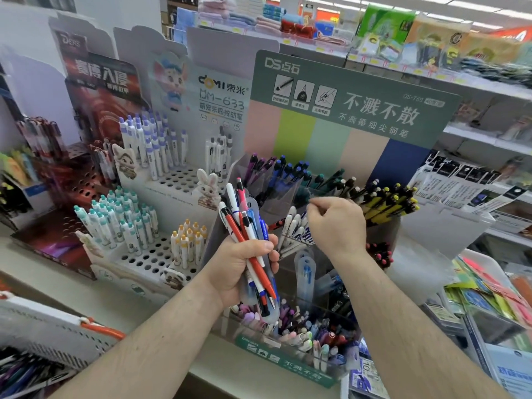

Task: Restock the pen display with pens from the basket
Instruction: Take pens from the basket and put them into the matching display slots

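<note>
My left hand [241,272] grips a bundle of pens [247,226], red, white, blue and pink, held upright in front of the clear tiered pen display [288,197] with the green header card. My right hand [335,226] hovers over the display's middle tier with its fingers curled. Thumb and forefinger pinch what looks like the top of a white-and-blue pen [302,226], among similar pens in that compartment. The white basket [57,332] with an orange handle sits at the lower left, with dark pens [23,370] inside.
White hole-grid pen stands [144,254] with teal, purple and yellow capped pens stand to the left. The display's front tier [302,335] holds several pastel pens. Packaged stationery [489,298] lies at the right, and shelves run behind.
</note>
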`<action>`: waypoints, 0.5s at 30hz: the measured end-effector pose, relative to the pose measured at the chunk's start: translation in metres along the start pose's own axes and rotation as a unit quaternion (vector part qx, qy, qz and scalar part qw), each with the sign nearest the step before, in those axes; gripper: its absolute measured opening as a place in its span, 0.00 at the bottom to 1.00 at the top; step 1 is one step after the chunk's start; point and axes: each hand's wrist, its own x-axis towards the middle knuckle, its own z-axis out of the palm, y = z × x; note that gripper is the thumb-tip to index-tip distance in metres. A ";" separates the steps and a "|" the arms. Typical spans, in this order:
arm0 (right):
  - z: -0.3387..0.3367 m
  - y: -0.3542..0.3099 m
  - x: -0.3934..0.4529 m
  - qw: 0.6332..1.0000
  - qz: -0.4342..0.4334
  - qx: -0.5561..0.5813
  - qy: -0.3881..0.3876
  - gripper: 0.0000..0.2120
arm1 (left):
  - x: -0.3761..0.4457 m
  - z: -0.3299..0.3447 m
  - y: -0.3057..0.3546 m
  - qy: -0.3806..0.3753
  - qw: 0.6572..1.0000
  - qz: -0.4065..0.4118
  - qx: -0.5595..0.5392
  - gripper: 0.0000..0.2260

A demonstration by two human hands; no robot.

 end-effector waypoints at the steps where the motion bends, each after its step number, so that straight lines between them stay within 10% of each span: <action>1: 0.002 0.000 -0.002 0.999 -0.013 -0.028 -0.006 0.12 | -0.001 -0.001 0.000 -0.002 1.000 -0.001 0.005 0.09; 7: 0.006 0.002 -0.007 0.991 -0.004 -0.134 -0.028 0.15 | -0.002 -0.004 -0.001 -0.010 1.000 0.000 0.022 0.10; 11: -0.004 -0.013 -0.013 1.000 0.005 -0.005 -0.003 0.11 | -0.001 -0.005 -0.003 -0.017 0.999 -0.001 0.047 0.10; 15: -0.022 -0.041 -0.022 0.951 0.070 0.208 -0.219 0.07 | -0.001 -0.007 -0.004 -0.038 0.996 -0.011 0.086 0.09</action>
